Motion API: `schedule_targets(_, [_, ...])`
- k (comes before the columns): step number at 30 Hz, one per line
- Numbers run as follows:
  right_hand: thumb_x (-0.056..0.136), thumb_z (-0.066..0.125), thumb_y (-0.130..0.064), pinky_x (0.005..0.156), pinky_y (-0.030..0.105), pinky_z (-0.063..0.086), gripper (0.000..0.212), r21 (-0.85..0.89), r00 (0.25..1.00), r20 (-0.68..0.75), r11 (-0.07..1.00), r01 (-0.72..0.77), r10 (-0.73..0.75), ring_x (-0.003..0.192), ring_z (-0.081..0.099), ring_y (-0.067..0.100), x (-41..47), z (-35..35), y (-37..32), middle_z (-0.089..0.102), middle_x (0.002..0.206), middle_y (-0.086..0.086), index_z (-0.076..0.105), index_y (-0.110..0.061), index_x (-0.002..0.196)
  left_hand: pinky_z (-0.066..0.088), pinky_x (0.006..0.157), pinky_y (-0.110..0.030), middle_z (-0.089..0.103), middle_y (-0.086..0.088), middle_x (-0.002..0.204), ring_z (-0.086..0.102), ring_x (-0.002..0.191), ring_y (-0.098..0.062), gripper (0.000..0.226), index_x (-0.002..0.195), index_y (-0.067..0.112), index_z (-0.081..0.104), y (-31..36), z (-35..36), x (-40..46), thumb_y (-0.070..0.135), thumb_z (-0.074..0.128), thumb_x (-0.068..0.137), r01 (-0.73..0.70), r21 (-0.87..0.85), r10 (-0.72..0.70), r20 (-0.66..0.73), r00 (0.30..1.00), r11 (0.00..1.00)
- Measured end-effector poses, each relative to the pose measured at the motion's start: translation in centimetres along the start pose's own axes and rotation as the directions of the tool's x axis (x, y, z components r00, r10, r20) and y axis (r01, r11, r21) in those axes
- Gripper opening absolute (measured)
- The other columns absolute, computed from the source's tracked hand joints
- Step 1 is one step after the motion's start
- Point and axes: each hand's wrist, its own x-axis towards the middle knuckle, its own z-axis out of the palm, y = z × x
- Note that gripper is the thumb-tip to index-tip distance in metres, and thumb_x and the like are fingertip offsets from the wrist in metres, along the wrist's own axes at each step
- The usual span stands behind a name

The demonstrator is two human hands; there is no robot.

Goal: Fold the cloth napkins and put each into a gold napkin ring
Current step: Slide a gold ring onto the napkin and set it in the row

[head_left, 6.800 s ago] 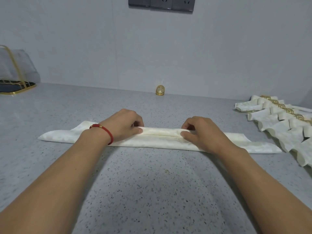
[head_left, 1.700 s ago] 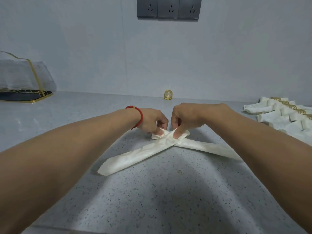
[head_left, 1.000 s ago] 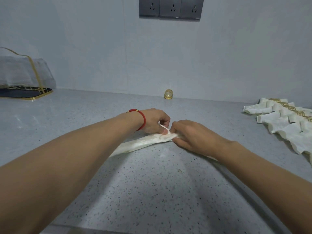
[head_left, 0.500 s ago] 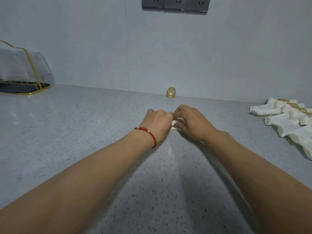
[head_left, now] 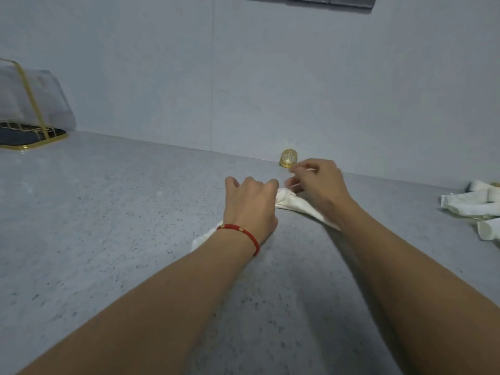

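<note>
A cream cloth napkin, rolled into a strip and bent into a V, lies on the grey speckled counter. One leg runs under my right forearm, and the other leg's tip shows beside my left wrist. My left hand, with a red bracelet, covers the bend with curled fingers and holds it down. My right hand is lifted just beyond the bend, its fingers blurred, loosely spread and holding nothing. A gold napkin ring stands by the wall, just left of my right fingertips and apart from them.
Several folded napkins in gold rings lie at the right edge. A gold wire rack with a clear cover stands at the far left by the wall. Grey wall sockets are at the top.
The long strip was bent at its middle into a V. My right hand has let go of the bend and moved up toward the gold ring. My left hand stays on the bend.
</note>
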Motion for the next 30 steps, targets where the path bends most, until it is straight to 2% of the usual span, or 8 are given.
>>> schedule_targets(3, [0.088,0.063,-0.023,0.09,0.046,0.058,0.016,-0.333,0.991,-0.135,0.942,-0.044,-0.001,0.096,0.071,0.027,5.5,1.3,1.7,0.075,0.1,0.003,0.071,-0.024,0.101,0.031,0.088,-0.042,0.044,0.006,0.07,0.04,0.076,-0.02,0.02,0.084,0.023,0.039,-0.2,-0.1,0.1,0.014,0.057,0.084,0.075,0.006,-0.075,-0.007,0.997,0.997])
schedule_targets(5, [0.09,0.063,-0.021,0.095,0.048,0.05,0.024,-0.535,0.992,-0.121,0.844,-0.031,-0.039,0.105,0.06,0.03,8.0,2.7,2.1,0.062,0.115,0.007,0.059,-0.025,0.114,0.031,0.092,-0.044,0.04,0.006,0.067,0.039,0.076,-0.02,0.02,0.082,0.023,0.04,-0.1,-0.4,0.2,0.009,0.055,0.08,0.122,0.03,-0.122,0.011,0.992,0.992])
schedule_targets(9, [0.094,0.059,-0.018,0.086,0.042,0.038,0.037,-0.673,0.996,-0.066,0.74,0.005,-0.067,0.102,0.039,0.03,11.4,5.9,1.8,0.035,0.12,0.012,0.04,-0.026,0.125,0.03,0.088,-0.043,0.042,0.006,0.068,0.04,0.077,-0.02,0.02,0.082,0.023,0.038,0.0,-0.2,0.2,0.007,0.05,0.083,0.149,0.023,-0.149,-0.012,0.989,0.989])
schedule_targets(15, [0.097,0.049,0.001,0.08,0.04,0.045,0.029,-0.729,0.988,-0.029,0.68,0.082,-0.151,0.095,0.05,0.036,12.4,6.8,2.4,0.037,0.125,0.019,0.048,-0.011,0.123,0.024,0.08,-0.037,0.051,0.007,0.073,0.04,0.075,-0.019,0.028,0.087,0.025,0.036,-0.8,0.7,0.5,0.017,0.062,0.091,0.144,0.028,-0.143,-0.036,0.989,0.989])
schedule_targets(20, [0.098,0.052,-0.028,0.081,0.032,0.038,0.032,-0.497,0.983,-0.097,0.863,0.086,-0.154,0.095,0.053,0.028,8.4,2.3,0.1,0.057,0.122,0.013,0.058,-0.018,0.128,0.025,0.072,-0.035,0.044,0.006,0.059,0.037,0.069,-0.019,0.041,0.076,0.023,0.037,-1.0,1.2,0.3,0.004,0.073,0.075,0.091,-0.031,-0.093,-0.079,0.993,0.995])
schedule_targets(24, [0.1,0.05,-0.03,0.086,0.028,0.04,0.034,-0.278,0.969,-0.223,0.96,0.039,-0.104,0.101,0.057,0.018,0.1,-3.5,-1.1,0.063,0.115,-0.002,0.061,-0.017,0.13,0.031,0.071,-0.032,0.032,0.003,0.065,0.034,0.083,-0.019,0.03,0.08,0.016,0.036,-1.0,1.1,0.4,-0.002,0.057,0.091,0.062,-0.145,-0.069,-0.042,0.997,0.987])
schedule_targets(27, [0.099,0.051,-0.031,0.092,0.042,0.054,0.024,-0.107,0.96,-0.282,0.994,-0.031,-0.001,0.096,0.068,0.023,-5.9,-7.1,-0.3,0.068,0.106,-0.008,0.064,-0.026,0.118,0.03,0.067,-0.032,0.033,0.0,0.064,0.039,0.081,-0.022,0.027,0.079,0.012,0.038,-1.3,0.6,0.4,-0.006,0.054,0.089,0.075,-0.141,-0.079,-0.023,0.997,0.987])
schedule_targets(30, [0.1,0.053,-0.025,0.096,0.052,0.056,0.018,0.161,0.922,-0.354,0.981,-0.105,0.157,0.084,0.072,0.018,-10.6,-10.0,1.8,0.071,0.102,-0.003,0.067,-0.026,0.11,0.031,0.062,-0.032,0.055,-0.014,0.074,0.053,0.08,-0.033,0.019,0.077,0.011,0.044,-1.0,0.1,-0.1,0.0,0.056,0.086,0.103,-0.177,-0.101,0.016,0.995,0.979])
